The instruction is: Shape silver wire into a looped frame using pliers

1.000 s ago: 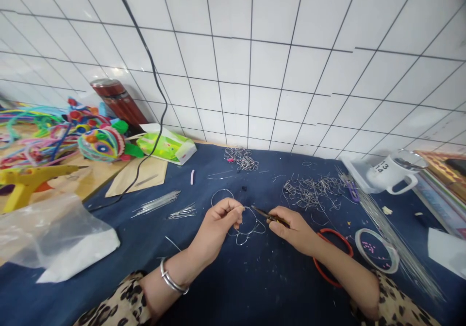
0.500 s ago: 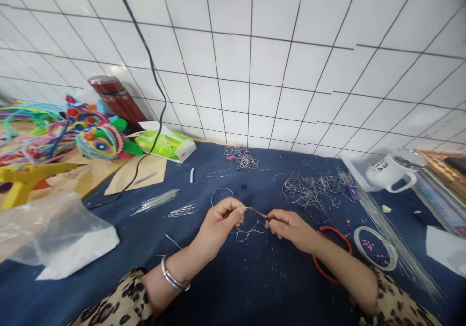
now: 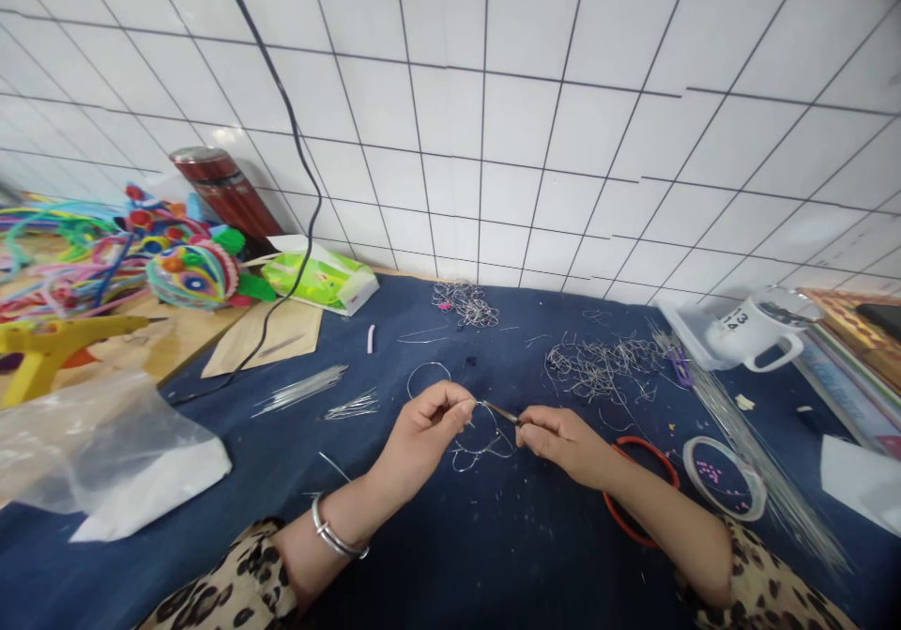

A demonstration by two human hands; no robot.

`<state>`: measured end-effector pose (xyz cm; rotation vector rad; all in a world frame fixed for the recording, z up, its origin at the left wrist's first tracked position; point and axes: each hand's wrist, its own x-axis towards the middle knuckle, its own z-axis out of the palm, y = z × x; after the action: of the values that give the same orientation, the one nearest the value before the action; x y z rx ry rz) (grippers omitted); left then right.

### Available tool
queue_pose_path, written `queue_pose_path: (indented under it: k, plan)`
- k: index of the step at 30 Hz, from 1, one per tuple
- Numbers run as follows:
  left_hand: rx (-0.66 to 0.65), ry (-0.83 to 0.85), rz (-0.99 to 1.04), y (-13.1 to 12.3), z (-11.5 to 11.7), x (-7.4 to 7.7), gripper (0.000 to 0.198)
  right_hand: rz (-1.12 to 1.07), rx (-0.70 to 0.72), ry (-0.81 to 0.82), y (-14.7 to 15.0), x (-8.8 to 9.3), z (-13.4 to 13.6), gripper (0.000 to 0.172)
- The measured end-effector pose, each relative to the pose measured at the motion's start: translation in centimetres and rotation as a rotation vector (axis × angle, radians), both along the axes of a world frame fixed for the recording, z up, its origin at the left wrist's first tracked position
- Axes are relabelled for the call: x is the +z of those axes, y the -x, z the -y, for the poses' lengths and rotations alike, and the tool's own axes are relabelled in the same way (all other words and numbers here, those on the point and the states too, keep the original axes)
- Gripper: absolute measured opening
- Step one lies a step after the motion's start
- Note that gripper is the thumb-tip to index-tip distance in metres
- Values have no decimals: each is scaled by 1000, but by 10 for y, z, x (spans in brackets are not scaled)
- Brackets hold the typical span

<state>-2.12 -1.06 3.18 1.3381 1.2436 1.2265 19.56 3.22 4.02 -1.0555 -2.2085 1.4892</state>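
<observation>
My left hand [image 3: 437,428] pinches a thin silver wire between thumb and forefinger, just left of the table's middle. The bent wire [image 3: 481,450] hangs in loose loops below and right of its fingertips. Facing it, my right hand [image 3: 559,440] is closed around a slim pointed metal tool [image 3: 502,414] whose tip reaches the wire near the left fingertips. Whether the tip grips the wire is too small to tell, and the tool's handle is hidden by the hand. Behind the left hand lies a round wire hoop [image 3: 428,364].
Tangled wire [image 3: 602,367] lies right, beside long straight wires [image 3: 767,461], a bead dish [image 3: 758,503] and a white mug [image 3: 753,330]. A red loop [image 3: 658,456] is partly under my right forearm. Left are cut wires [image 3: 302,389], a plastic bag [image 3: 119,452] and a yellow glue gun [image 3: 42,353].
The tool's two jaws looked spread before and now appear together. My right hand has shifted slightly, and the hanging wire loops have moved a little. My left hand keeps its pinch.
</observation>
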Motion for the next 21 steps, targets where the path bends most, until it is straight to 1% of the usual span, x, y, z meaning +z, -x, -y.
queue_pose_path:
  k: [2, 8, 10, 11, 12, 13, 18, 21]
  plan:
    - [4, -26, -36, 1, 0, 0, 14, -26, 2, 62, 0, -1, 0, 37]
    - [8, -122, -162, 2, 1, 2, 11, -144, 22, 374, 0, -5, 1, 39]
    - [9, -150, -196, 2, 1, 2, 11, -137, 35, 424, 0, -4, 1, 40]
    - [11, -160, -213, 2, 1, 2, 11, -114, 43, 411, 0, -2, 1, 40]
    - [15, -166, -230, 2, 2, 2, 11, -79, 43, 355, 0, 0, 0, 40]
    - [22, -170, -247, 2, 2, 1, 11, -35, 35, 252, 0, 3, 0, 39]
    - [69, -183, -314, 2, 2, 1, 12, 245, -102, -562, -2, 13, 2, 34]
    - [84, -195, -338, 2, 2, 0, 12, 381, -106, -915, -1, 16, 6, 36]
